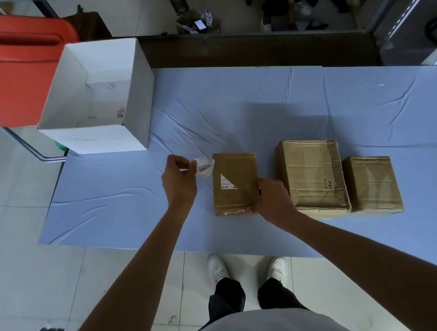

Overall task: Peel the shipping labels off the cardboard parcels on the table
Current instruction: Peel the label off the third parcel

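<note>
Pinching a torn label strip [204,167] in my left hand [179,182], just left of the small parcel [234,184], I see a label remnant [227,183] stuck there; my right hand [271,197] grips its near-right corner, nearer the remnant.

Three brown parcels [310,179] abreast; torn label [204,166] lifted.

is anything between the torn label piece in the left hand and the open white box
Nothing visible. The left hand pinches the torn label piece above bare blue tablecloth, and the white box sits open-topped just beyond.
</note>
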### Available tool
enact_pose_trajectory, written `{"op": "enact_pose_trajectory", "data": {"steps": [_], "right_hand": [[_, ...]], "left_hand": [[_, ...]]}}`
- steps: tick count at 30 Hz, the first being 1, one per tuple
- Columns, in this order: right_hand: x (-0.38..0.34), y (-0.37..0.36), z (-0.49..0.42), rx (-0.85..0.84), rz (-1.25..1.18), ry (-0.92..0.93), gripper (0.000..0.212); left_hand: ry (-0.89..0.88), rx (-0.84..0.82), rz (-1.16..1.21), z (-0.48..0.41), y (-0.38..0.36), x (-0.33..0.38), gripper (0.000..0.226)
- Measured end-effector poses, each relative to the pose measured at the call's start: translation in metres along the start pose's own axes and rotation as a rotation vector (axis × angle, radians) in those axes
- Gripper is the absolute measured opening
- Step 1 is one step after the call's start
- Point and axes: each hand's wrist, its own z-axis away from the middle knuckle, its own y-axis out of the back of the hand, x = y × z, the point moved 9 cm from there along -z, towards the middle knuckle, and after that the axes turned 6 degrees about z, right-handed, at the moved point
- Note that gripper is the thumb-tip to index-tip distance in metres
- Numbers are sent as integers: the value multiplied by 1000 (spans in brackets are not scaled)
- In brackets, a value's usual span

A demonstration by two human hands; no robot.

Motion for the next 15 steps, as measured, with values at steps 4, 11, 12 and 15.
{"op": "enact_pose_trajectory", "data": {"steps": [4, 11, 12, 15], "right_hand": [[2, -2, -2, -7, 11, -9, 54], [0, -2, -3, -9, 25, -2, 58], [0, -2, -3, -8, 22, -2, 56], [1, -1, -2, -13, 32, -6, 56]], "left_hand": [[-148, -62, -123, 5, -2, 11, 15], [-324, -194, -422, 11, -19, 21, 10], [-321, -226, -451, 12, -23, 20, 10], [-336, -253, -521, 19, -30, 22, 18]]}}
